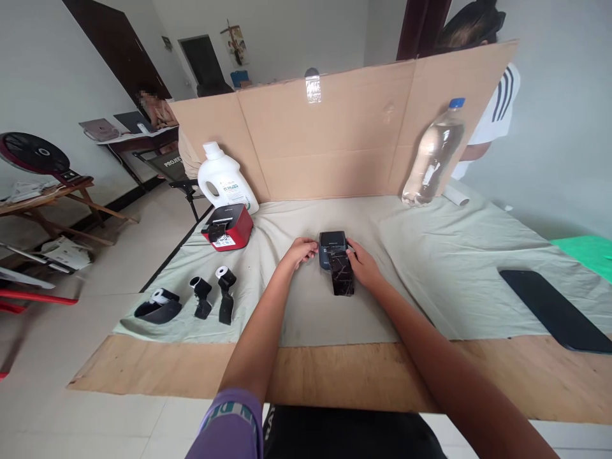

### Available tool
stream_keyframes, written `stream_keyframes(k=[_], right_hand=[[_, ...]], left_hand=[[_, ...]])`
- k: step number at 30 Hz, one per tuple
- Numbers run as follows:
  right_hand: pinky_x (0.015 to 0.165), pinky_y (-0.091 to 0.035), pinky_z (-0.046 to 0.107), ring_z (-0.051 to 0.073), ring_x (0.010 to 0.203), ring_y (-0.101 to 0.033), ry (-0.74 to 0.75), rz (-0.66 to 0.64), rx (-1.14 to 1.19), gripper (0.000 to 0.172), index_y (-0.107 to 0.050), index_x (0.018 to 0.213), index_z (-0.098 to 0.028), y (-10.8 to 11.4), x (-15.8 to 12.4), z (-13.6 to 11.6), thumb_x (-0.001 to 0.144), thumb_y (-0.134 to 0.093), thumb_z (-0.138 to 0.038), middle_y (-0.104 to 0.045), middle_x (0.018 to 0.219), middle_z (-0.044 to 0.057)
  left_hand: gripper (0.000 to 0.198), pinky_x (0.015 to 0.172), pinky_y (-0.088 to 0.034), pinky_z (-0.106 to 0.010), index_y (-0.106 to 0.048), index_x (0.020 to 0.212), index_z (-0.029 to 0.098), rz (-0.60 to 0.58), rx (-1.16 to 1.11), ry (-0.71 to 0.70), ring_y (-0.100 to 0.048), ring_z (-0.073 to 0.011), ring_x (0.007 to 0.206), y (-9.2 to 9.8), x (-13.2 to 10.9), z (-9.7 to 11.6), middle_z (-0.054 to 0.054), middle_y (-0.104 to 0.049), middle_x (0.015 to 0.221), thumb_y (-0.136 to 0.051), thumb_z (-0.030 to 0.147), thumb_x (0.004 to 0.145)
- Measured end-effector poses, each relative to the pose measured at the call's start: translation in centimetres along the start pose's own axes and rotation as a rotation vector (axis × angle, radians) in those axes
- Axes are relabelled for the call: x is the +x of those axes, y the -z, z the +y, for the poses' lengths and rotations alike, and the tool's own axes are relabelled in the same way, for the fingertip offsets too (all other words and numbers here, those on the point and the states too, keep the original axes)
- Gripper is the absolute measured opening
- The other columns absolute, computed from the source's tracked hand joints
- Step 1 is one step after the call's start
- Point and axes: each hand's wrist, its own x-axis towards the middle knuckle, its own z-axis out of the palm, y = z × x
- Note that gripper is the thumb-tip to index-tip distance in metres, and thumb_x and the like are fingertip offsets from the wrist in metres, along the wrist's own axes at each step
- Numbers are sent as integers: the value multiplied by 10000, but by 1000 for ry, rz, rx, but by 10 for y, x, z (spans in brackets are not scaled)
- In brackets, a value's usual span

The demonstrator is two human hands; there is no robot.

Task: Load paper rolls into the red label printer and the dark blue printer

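A small dark portable printer [331, 240] sits on the cloth in front of me. From its front a wide black paper strip [342, 274] hangs toward me, its surface crinkled and shiny. My left hand [302, 251] is at the printer's left side, fingers curled in with the tips against its edge. On the opposite side, my right hand [363, 262] grips the printer's right edge, with the thumb by the top of the strip. Left of my arm lie several black paper rolls: one [225, 278] partly unwound, another [201, 290] beside it, and a looped one [160, 305].
A red and black printer [230, 224] stands at the left, before a white detergent jug [225, 175]. Cardboard [325, 146] walls the far edge. A clear bottle [434, 156] stands back right; a dark phone [554, 306] lies right. A person's sleeve [500, 105] shows behind the cardboard.
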Motion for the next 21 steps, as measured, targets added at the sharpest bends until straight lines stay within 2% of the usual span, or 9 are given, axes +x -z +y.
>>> stream_keyframes(k=[9, 16, 21], right_hand=[[1193, -373, 507, 291, 1393, -508, 16, -29, -29, 563, -494, 1482, -182, 1, 1, 2, 987, -344, -405, -556, 1489, 118], [1178, -394, 505, 291, 1373, -527, 54, -9, -29, 565, -498, 1479, -194, -2, 4, 10, 993, -349, -440, -570, 1472, 122], [1167, -406, 507, 289, 1366, -532, 61, -12, -23, 562, -499, 1481, -214, -4, 6, 14, 997, -349, -456, -581, 1461, 115]], left_hand=[[33, 398, -191, -189, -604, 828, 146, 43, 5, -35, -474, -43, 448, -5, 1, -4, 23, -595, 638, -617, 140, 798], [124, 405, -190, -177, -621, 924, 152, -13, 19, -5, -536, -63, 467, 0, -2, -2, 15, -624, 627, -632, 159, 802], [83, 401, -206, -168, -593, 881, 167, -31, 14, 39, -558, -56, 475, 1, -3, 3, 34, -605, 629, -625, 143, 809]])
